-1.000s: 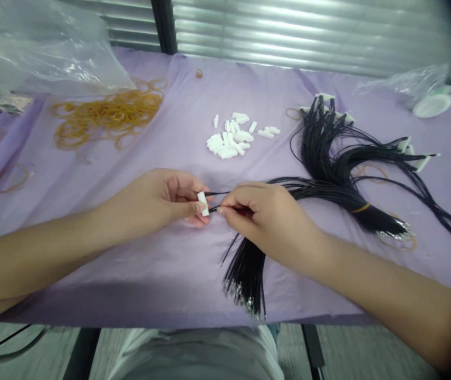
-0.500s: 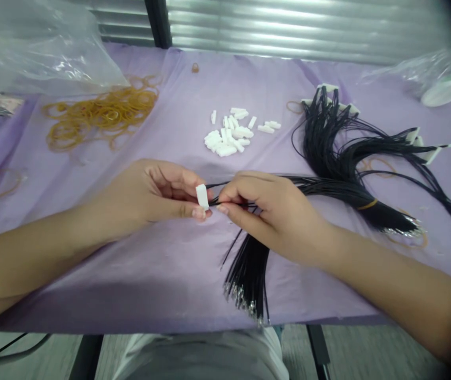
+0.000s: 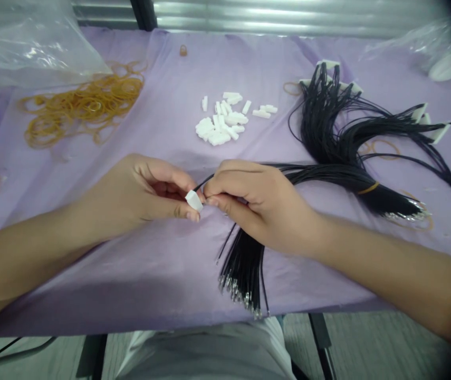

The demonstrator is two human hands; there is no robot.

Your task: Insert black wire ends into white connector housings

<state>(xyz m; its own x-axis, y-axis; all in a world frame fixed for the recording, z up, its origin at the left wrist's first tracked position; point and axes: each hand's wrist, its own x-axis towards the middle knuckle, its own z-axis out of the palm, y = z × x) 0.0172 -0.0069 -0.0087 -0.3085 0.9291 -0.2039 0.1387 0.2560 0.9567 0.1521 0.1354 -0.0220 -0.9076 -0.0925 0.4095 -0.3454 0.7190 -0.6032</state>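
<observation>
My left hand (image 3: 146,192) pinches a small white plastic connector (image 3: 194,200) between thumb and fingers, just above the purple table cover (image 3: 138,274). My right hand (image 3: 257,203) is closed on thin black wires (image 3: 201,183) whose ends meet the connector. Under my right hand lies a loose bundle of black wires (image 3: 245,261) with metal tips pointing at the table's front edge. A second bundle (image 3: 352,187), tied with a yellow rubber band, runs off to the right.
A pile of white connectors (image 3: 225,119) lies in the middle of the table. Yellow rubber bands (image 3: 78,105) are heaped at the back left beside a clear plastic bag (image 3: 23,42). Finished black wire sets (image 3: 328,116) lie at the back right, near another bag (image 3: 442,47).
Both hands have shifted slightly left and the connector has tilted in my left fingers. My right hand has pushed the wire ends up against it. The camera view has dipped a little.
</observation>
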